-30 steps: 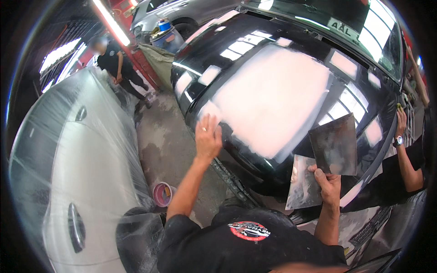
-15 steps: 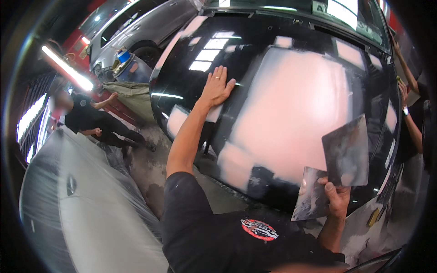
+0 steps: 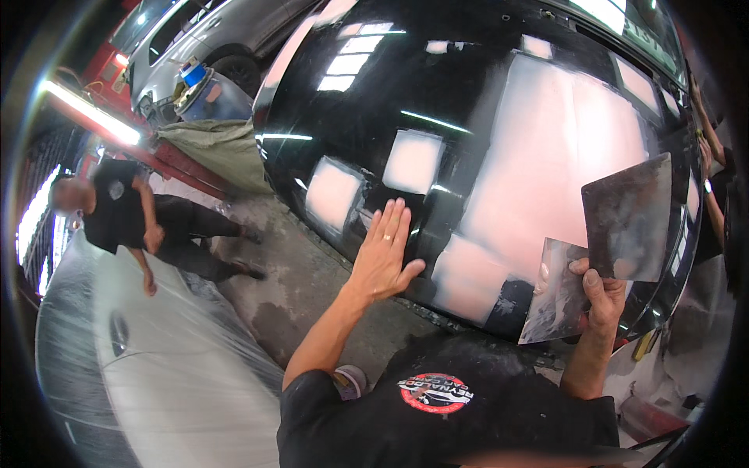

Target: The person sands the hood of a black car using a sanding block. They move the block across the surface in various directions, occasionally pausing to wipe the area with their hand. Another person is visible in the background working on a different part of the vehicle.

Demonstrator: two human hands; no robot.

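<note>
A black car hood [image 3: 452,86] lies before me, with a large pale pink filler patch [image 3: 538,164] and several smaller ones. My left hand [image 3: 386,253] rests flat near the hood's front edge, fingers straight and thumb apart, holding nothing. Just beyond its fingertips is a small square filler patch [image 3: 413,160]; another pale patch [image 3: 332,195] sits to its left. My right hand [image 3: 602,300] grips two thin flat sheets that look like filler spreaders. The dark sheet [image 3: 628,214] points up and away, and the smeared grey sheet [image 3: 550,292] slants to the left. Both are over the hood's front right.
A person in dark clothes [image 3: 117,207] stands at the left, behind a plastic-covered car [image 3: 172,366]. Another person's hands [image 3: 706,156] are at the hood's right side. At the back left are a drum [image 3: 214,97], a lit tube lamp [image 3: 94,113] and a silver car [image 3: 187,47].
My left hand has moved back across the hood toward its front edge. My right hand still holds both sheets. The view has shifted, and the person at the left has lowered an arm.
</note>
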